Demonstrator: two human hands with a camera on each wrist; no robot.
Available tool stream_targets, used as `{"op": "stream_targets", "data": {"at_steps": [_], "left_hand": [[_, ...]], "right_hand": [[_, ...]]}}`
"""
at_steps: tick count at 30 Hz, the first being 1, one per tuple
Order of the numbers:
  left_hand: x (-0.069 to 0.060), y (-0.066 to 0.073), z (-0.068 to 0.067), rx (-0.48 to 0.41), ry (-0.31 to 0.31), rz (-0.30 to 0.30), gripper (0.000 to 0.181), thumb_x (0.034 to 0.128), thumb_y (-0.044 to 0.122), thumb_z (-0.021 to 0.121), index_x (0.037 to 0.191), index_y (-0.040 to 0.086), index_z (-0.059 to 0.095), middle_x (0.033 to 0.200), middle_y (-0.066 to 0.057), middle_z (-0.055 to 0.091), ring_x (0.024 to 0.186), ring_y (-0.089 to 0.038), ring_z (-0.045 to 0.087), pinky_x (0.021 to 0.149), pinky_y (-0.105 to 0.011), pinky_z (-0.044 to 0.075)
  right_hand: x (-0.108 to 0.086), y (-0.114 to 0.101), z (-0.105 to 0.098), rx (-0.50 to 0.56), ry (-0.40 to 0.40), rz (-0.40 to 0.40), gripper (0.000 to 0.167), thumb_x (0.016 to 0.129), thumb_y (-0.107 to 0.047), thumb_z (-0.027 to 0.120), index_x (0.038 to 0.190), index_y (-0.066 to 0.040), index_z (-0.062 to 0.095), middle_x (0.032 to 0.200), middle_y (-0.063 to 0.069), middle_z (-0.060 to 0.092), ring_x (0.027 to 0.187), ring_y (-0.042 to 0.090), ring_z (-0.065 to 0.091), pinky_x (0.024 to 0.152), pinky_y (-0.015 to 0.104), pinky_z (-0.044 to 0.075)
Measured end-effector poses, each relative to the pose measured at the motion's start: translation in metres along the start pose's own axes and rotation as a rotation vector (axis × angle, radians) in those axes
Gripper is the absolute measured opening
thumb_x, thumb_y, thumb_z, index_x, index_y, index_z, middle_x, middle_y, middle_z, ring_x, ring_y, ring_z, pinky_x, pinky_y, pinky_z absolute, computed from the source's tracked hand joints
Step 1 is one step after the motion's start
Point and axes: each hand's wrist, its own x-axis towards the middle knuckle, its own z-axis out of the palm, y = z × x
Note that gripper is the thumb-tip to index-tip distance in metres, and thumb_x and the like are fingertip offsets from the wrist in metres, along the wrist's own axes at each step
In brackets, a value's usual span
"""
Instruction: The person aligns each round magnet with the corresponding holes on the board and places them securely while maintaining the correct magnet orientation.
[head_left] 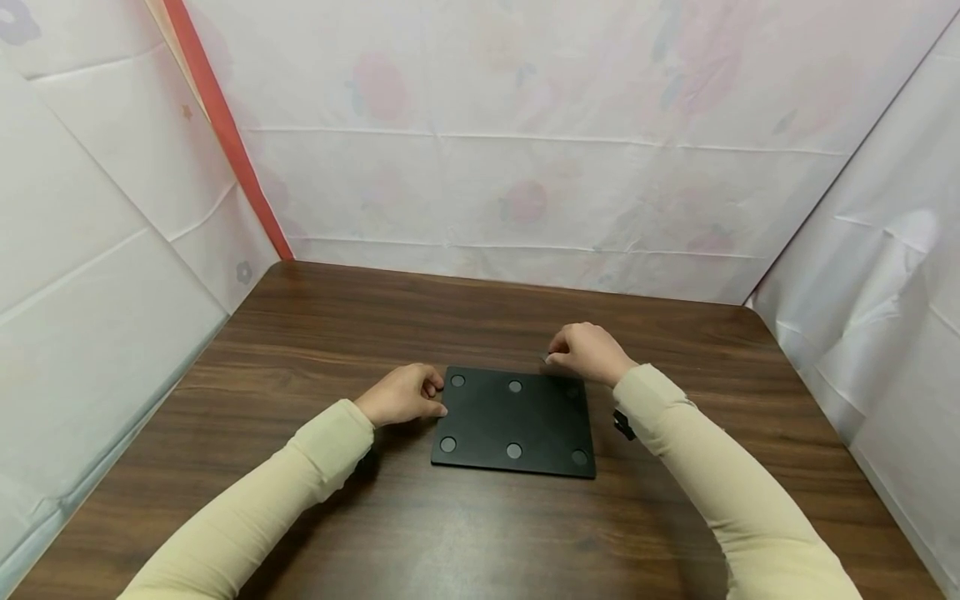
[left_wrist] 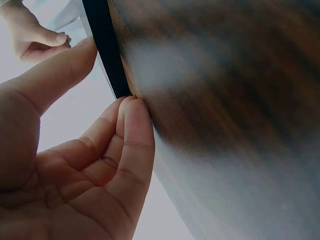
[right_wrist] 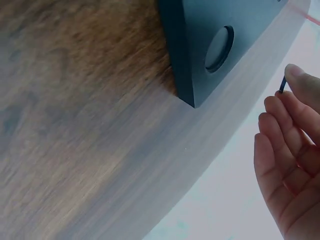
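A flat black rectangular board [head_left: 551, 425] with round grey recessed circles lies on the table. My left hand [head_left: 401, 394] is at its left edge, the thumb and bent fingertips touching that edge. In the left wrist view the thumb of the left hand [left_wrist: 80, 165] meets the board's side [left_wrist: 111, 55] higher up than the fingers, which touch near a corner. Over the board's far right corner, my right hand [head_left: 588, 352] pinches a small thin dark piece [right_wrist: 283, 85] between thumb and index finger. This piece shows edge-on, so its full shape is hidden.
The brown wood-grain table [head_left: 315, 333] extends around the board on every side. Behind it hangs a pale printed curtain [head_left: 487, 167], with white sheeting [head_left: 90, 208] at the left and right. A red strip [head_left: 225, 125] runs down the left back corner.
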Motion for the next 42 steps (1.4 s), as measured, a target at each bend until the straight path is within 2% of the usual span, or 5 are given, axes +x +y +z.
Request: {"op": "stream_targets", "data": {"at_steps": [11, 18, 29, 42], "left_hand": [[0.0, -0.001, -0.001, -0.004, 0.0, -0.006, 0.04, 0.082, 0.014, 0.083, 0.113, -0.003, 0.065, 0.099, -0.006, 0.063, 0.092, -0.02, 0.059, 0.084, -0.038, 0.051], [0.0, -0.001, 0.0, -0.006, 0.0, -0.009, 0.04, 0.0821, 0.014, 0.083, 0.113, -0.003, 0.065, 0.098, -0.006, 0.063, 0.092, -0.02, 0.059, 0.083, -0.038, 0.051], [0.0, 0.0, -0.001, -0.009, -0.009, -0.008, 0.041, 0.0832, 0.014, 0.082, 0.115, -0.004, 0.064, 0.101, -0.008, 0.063, 0.094, -0.021, 0.059, 0.085, -0.039, 0.051], [0.0, 0.0, 0.001, -0.02, -0.011, -0.02, 0.041, 0.0837, 0.013, 0.081, 0.117, -0.003, 0.064, 0.101, -0.007, 0.063, 0.093, -0.02, 0.059, 0.084, -0.038, 0.051]], "right_hand": [[-0.028, 0.003, -0.003, 0.004, 0.087, -0.061, 0.016, 0.091, -0.02, 0.075, 0.1, -0.007, 0.077, 0.093, 0.001, 0.068, 0.082, 0.018, 0.065, 0.073, 0.037, 0.055], [-0.046, 0.004, -0.002, 0.009, 0.117, -0.07, 0.015, 0.089, -0.019, 0.077, 0.099, -0.008, 0.077, 0.09, -0.002, 0.066, 0.078, 0.013, 0.064, 0.07, 0.033, 0.055], [-0.076, 0.004, 0.009, 0.052, 0.109, -0.114, 0.012, 0.087, -0.018, 0.078, 0.095, -0.009, 0.078, 0.088, -0.008, 0.064, 0.074, 0.005, 0.061, 0.064, 0.025, 0.053], [-0.101, 0.004, 0.023, 0.078, 0.065, -0.203, 0.009, 0.085, -0.018, 0.081, 0.093, -0.015, 0.079, 0.088, -0.013, 0.063, 0.074, 0.0, 0.06, 0.064, 0.024, 0.052]]}}
